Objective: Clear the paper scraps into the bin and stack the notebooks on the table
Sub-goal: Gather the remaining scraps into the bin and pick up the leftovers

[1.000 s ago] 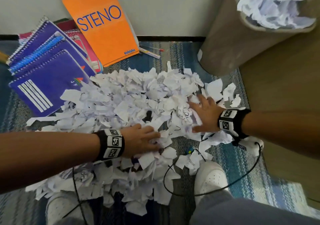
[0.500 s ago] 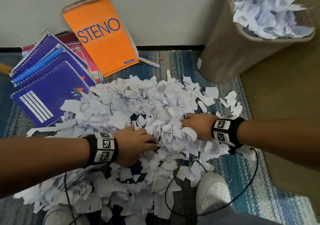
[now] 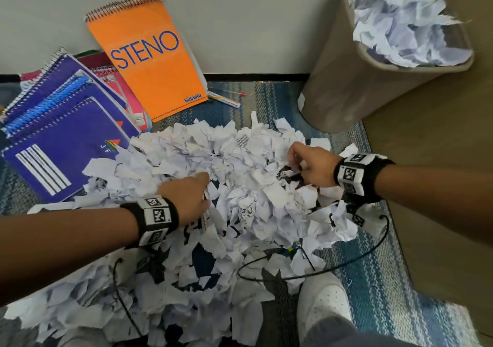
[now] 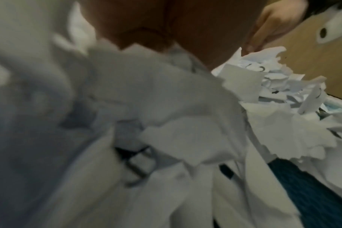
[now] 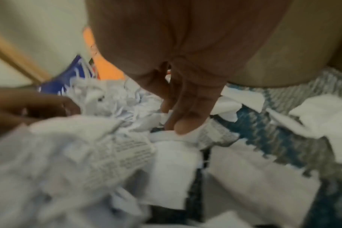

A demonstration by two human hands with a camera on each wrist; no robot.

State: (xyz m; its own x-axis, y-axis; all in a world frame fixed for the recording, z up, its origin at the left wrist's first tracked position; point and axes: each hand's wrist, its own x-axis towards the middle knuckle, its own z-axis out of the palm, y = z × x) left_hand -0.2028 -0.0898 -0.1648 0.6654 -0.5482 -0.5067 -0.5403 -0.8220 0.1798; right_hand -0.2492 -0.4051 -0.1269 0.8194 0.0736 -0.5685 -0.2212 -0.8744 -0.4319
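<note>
White paper scraps (image 3: pixel 234 186) lie in a big heap on the striped blue rug (image 3: pixel 373 280), between both hands. Left hand (image 3: pixel 186 200) is pushed into the heap's near-left side, fingers buried in paper; cannot tell how they are set. Right hand (image 3: pixel 309 168) is at the heap's far-right side, fingers (image 5: pixel 187 123) pointing down, roughly straight and close together, tips touching the scraps. The tan bin (image 3: pixel 346 79) stands on the rug at the far right, against the wall, piled full of crumpled paper. Notebooks: a purple stack (image 3: pixel 61 133) lies at the far left, its near edge under the scraps; an orange steno pad (image 3: pixel 149 61) leans against the wall beside it. 2 pens (image 3: pixel 224 98) lie just right of the pad. A white shoe (image 3: pixel 322 301) is near the heap's front.
</note>
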